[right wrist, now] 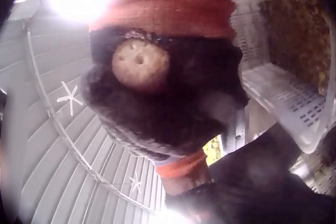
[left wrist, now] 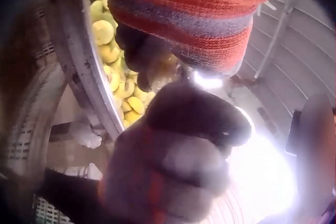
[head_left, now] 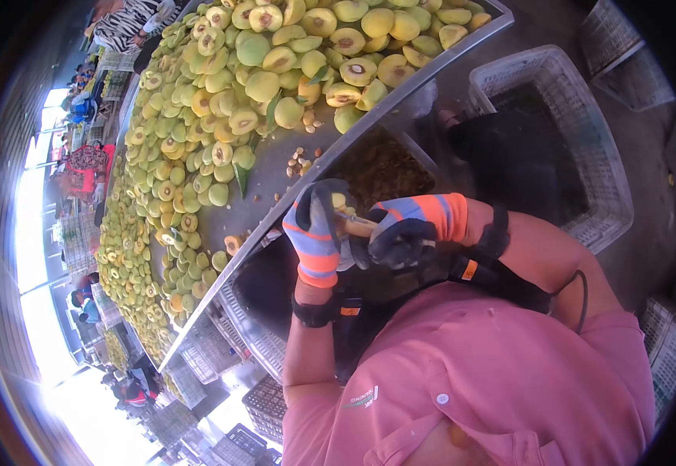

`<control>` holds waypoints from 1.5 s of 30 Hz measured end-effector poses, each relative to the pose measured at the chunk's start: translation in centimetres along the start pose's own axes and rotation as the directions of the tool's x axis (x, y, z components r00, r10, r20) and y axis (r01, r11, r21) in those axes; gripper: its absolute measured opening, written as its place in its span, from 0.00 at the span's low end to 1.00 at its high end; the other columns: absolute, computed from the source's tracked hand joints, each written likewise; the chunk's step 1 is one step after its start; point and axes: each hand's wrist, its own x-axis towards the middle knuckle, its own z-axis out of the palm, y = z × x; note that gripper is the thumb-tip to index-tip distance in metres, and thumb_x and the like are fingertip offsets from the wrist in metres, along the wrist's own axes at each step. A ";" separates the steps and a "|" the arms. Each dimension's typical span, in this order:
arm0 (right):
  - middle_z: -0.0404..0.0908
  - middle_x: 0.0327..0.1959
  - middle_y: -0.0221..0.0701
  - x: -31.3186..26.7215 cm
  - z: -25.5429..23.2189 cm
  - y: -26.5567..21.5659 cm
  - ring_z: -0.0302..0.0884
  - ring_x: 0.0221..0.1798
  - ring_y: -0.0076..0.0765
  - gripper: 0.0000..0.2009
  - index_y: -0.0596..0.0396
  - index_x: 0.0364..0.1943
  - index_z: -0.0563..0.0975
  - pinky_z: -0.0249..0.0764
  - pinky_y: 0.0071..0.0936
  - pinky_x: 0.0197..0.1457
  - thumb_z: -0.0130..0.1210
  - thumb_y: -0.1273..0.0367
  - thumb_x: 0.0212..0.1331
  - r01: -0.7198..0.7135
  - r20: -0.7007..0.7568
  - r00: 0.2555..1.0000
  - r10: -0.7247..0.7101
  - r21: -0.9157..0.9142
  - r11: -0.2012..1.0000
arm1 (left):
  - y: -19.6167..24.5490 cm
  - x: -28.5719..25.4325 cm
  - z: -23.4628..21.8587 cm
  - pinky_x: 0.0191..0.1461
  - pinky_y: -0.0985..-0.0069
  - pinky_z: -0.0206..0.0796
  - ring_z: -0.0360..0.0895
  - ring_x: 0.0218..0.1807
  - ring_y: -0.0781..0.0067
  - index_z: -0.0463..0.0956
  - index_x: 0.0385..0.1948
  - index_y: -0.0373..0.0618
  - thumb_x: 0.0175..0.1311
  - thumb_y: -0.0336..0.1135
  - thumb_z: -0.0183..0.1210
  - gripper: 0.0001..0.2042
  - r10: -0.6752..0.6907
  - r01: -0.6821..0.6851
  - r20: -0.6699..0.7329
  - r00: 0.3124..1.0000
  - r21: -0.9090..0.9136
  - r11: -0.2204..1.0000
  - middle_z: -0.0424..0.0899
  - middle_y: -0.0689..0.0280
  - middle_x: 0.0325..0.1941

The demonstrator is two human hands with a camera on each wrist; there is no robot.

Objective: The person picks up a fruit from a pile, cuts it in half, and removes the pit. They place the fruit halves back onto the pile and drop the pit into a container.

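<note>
My left hand (head_left: 313, 233), in a grey, orange and blue glove, holds a yellow-green peach (head_left: 339, 202) up by its fingertips, just past the metal table's edge. My right hand (head_left: 409, 227), gloved alike, grips a wooden-handled tool (head_left: 361, 226) whose front end meets the peach. Its round handle end (right wrist: 140, 62) pokes out of the right fist in the right wrist view. Fingers hide the tool's working tip. In the left wrist view the right fist (left wrist: 178, 155) lies close below the left hand, covering most of the fruit.
Halved peaches (head_left: 264, 85) heap the metal table (head_left: 264, 159), with loose pits (head_left: 299, 163) near its edge. A container of brown bits (head_left: 388, 167) sits below that edge. A white plastic crate (head_left: 614, 155) stands at right, more crates (head_left: 264, 404) at lower left. Other people are in the background.
</note>
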 end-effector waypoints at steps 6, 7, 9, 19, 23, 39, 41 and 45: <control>0.65 0.16 0.24 0.1 1.7 0.4 0.60 0.13 0.16 0.09 0.63 0.40 0.72 0.55 0.15 0.14 0.52 0.72 0.59 -0.001 0.192 0.978 -0.082 0.400 0.916 | 2.6 1.3 -0.1 0.39 0.76 0.71 0.79 0.32 0.69 0.79 0.35 0.34 0.61 0.27 0.54 0.07 0.222 -0.237 -0.129 0.967 -0.118 0.964 0.82 0.60 0.32; 0.65 0.15 0.23 0.2 1.8 0.2 0.60 0.12 0.16 0.09 0.64 0.40 0.72 0.55 0.15 0.14 0.53 0.72 0.59 -0.003 0.193 0.978 -0.079 0.391 0.920 | 2.9 1.0 -0.4 0.39 0.75 0.71 0.80 0.33 0.66 0.79 0.37 0.35 0.59 0.27 0.57 0.07 0.205 -0.208 -0.122 0.971 -0.007 0.978 0.82 0.58 0.33; 0.64 0.15 0.23 0.8 1.2 0.8 0.59 0.12 0.16 0.10 0.64 0.40 0.72 0.54 0.15 0.14 0.53 0.72 0.58 -0.016 0.217 0.974 -0.069 0.367 0.930 | 2.5 0.3 -0.8 0.40 0.73 0.72 0.80 0.34 0.67 0.76 0.41 0.34 0.67 0.34 0.52 0.11 0.271 -0.248 -0.130 0.954 0.170 0.954 0.82 0.59 0.35; 0.75 0.20 0.24 3.0 0.1 1.5 0.73 0.17 0.21 0.09 0.54 0.40 0.78 0.67 0.21 0.18 0.57 0.64 0.61 -0.039 -0.665 0.745 -0.041 -0.105 0.994 | -0.3 -7.1 -10.7 0.46 0.73 0.73 0.79 0.41 0.71 0.74 0.45 0.33 0.64 0.30 0.59 0.12 -0.010 0.194 -0.563 0.826 0.267 0.944 0.82 0.61 0.38; 0.78 0.20 0.29 3.7 -0.6 3.1 0.72 0.16 0.27 0.12 0.55 0.27 0.81 0.66 0.29 0.16 0.61 0.61 0.59 0.052 -0.672 0.736 -0.083 -0.067 0.996 | -2.7 -10.6 -17.3 0.50 0.68 0.72 0.78 0.46 0.54 0.77 0.48 0.38 0.61 0.32 0.61 0.15 -0.100 0.512 -0.732 0.673 0.364 0.778 0.79 0.52 0.45; 0.80 0.23 0.31 3.2 0.2 0.8 0.73 0.15 0.26 0.14 0.58 0.43 0.78 0.62 0.22 0.08 0.59 0.64 0.57 0.101 -0.711 0.645 -0.280 -0.284 0.954 | -6.8 16.1 0.0 0.62 0.60 0.65 0.71 0.61 0.47 0.72 0.57 0.45 0.54 0.52 0.63 0.30 -0.136 0.170 -0.115 0.984 0.833 0.527 0.71 0.45 0.62; 0.80 0.24 0.30 2.6 0.4 0.3 0.73 0.15 0.25 0.15 0.57 0.44 0.78 0.63 0.23 0.09 0.59 0.64 0.57 0.085 -0.690 0.670 -0.272 -0.292 0.952 | -8.0 16.8 0.6 0.61 0.59 0.66 0.72 0.60 0.46 0.73 0.56 0.46 0.54 0.52 0.63 0.29 -0.086 0.158 -0.134 0.987 0.882 0.444 0.71 0.44 0.61; 0.81 0.26 0.30 1.6 1.6 -0.7 0.75 0.20 0.24 0.14 0.55 0.47 0.79 0.69 0.24 0.16 0.57 0.67 0.57 0.094 -0.689 0.658 -0.304 -0.325 0.941 | -7.6 15.5 -1.9 0.37 0.67 0.73 0.80 0.40 0.66 0.74 0.48 0.46 0.60 0.46 0.61 0.19 -0.480 0.480 -0.014 0.877 0.043 0.876 0.81 0.61 0.43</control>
